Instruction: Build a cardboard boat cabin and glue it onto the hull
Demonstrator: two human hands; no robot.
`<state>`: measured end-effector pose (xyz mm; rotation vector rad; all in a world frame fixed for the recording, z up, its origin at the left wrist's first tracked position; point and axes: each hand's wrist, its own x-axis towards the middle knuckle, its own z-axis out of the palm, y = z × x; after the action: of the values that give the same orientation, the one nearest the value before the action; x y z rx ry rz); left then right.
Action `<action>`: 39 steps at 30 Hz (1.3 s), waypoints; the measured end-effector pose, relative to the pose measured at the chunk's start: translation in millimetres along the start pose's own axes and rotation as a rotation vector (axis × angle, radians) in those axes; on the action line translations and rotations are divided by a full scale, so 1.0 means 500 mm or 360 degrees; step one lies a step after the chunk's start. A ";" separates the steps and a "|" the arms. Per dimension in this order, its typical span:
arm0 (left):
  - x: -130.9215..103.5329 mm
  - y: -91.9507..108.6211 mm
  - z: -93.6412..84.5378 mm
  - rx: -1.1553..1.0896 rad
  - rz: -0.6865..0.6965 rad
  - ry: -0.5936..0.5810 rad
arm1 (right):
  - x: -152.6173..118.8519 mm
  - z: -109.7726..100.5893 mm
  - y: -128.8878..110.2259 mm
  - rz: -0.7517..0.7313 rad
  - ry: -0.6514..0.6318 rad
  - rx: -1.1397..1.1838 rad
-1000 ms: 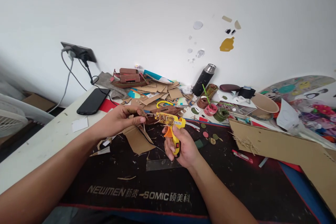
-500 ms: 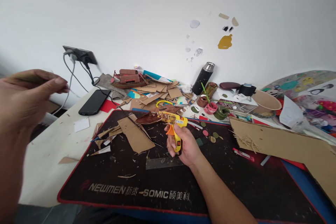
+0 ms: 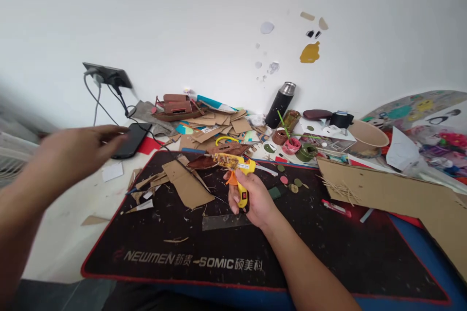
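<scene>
Right hand is closed in a fist round the grip of a small yellow plastic glue gun with an orange trigger; a fingertip rests at the trigger. The gun's grip runs up out of the fist and its barrel turns off level to the hand's left, so the long axis of the barrel lies crosswise, nozzle away from the thumb side. Just off the nozzle, touching or nearly so (cannot tell which), lies a dark brown boat-shaped cardboard piece, its long axis in line with the barrel, resting on the black desk mat with a red border. Right forearm comes up from lower right, wrist slightly bent, hand held just above the mat. Left hand is blurred, raised off the table well out to the left of the gun, fingers spread loosely and pointing right; it holds nothing that I can see. Just past its fingertips lies a black flat smartphone. The right hand is much the nearer to the boat piece. Below the nozzle on the mat lies a flat tan cardboard scrap.
</scene>
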<state>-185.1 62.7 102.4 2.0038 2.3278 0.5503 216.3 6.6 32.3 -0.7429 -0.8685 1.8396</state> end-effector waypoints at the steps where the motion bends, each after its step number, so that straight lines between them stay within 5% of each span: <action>1: -0.002 0.074 -0.002 0.0076 0.0021 -0.0136 | 0.000 0.000 0.000 -0.0001 0.0004 0.0009; 4: -0.044 0.196 0.011 -0.0414 0.0202 -0.0472 | 0.000 -0.001 0.000 -0.0001 -0.0001 0.0025; 8: -0.089 0.258 0.068 -0.0988 0.0534 -0.0927 | -0.001 0.000 0.000 -0.0006 -0.0001 0.0012; 13: -0.101 0.333 0.112 -0.1349 0.0637 -0.1117 | -0.002 0.000 0.004 -0.0026 0.0033 -0.0013; 22: -0.115 0.353 0.094 -0.1403 0.0450 -0.1015 | -0.003 0.004 0.007 -0.0008 0.0024 -0.0020; 28: -0.163 0.352 0.084 -0.1531 0.0258 -0.1049 | 0.000 0.002 0.007 -0.0053 0.0103 -0.0024; 31: -0.167 0.319 0.067 -0.1407 0.0188 -0.0827 | 0.001 -0.002 0.005 -0.0075 0.0155 0.0009; 35: -0.106 0.228 0.036 -0.1127 -0.0335 -0.0079 | 0.002 -0.003 0.004 -0.0067 0.0154 0.0014; 37: -0.059 0.173 0.030 -0.1255 -0.0519 0.0350 | 0.002 -0.002 0.004 -0.0058 0.0134 0.0004; 39: -0.022 0.127 0.033 -0.1288 -0.0583 0.0455 | 0.001 0.000 0.004 -0.0049 0.0118 -0.0001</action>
<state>-118.4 63.5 102.0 1.1629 2.0035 1.5052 215.4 6.5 30.6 -0.7891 -0.8279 1.7736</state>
